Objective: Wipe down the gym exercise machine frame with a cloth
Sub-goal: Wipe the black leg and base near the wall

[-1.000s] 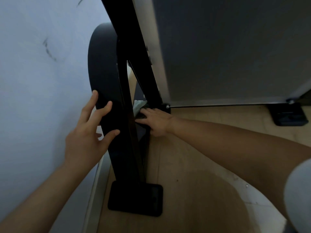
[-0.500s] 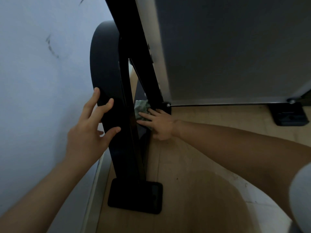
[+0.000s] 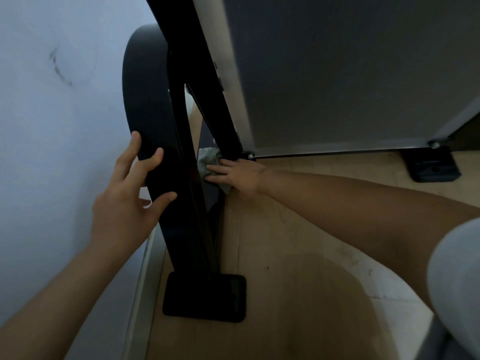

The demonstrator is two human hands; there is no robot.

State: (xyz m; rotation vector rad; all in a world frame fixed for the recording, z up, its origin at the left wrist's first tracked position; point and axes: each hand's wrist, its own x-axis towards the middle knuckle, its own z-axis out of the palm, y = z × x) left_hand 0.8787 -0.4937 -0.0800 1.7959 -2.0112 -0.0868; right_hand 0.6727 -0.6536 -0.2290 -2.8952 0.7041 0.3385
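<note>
The machine's black frame (image 3: 181, 162) rises from a black foot (image 3: 205, 297) on the floor, with a curved outer bar beside the wall and a slanted inner strut (image 3: 220, 120). My left hand (image 3: 130, 198) rests on the curved bar with fingers spread and nearly straight. Between the bars lies a grey-green cloth (image 3: 207, 159), pressed against a low part of the frame by my right hand (image 3: 239, 175) with its fingers stretched flat. Part of the cloth is hidden under that hand.
A pale wall (image 3: 52, 126) stands close on the left, with a skirting strip (image 3: 145, 281) at its foot. A large grey panel (image 3: 350, 74) of the machine hangs over the wooden floor (image 3: 298, 242). A second black foot (image 3: 431, 167) sits far right.
My right hand has slid the cloth a little up and to the right along the low frame. My left hand has stayed on the curved bar.
</note>
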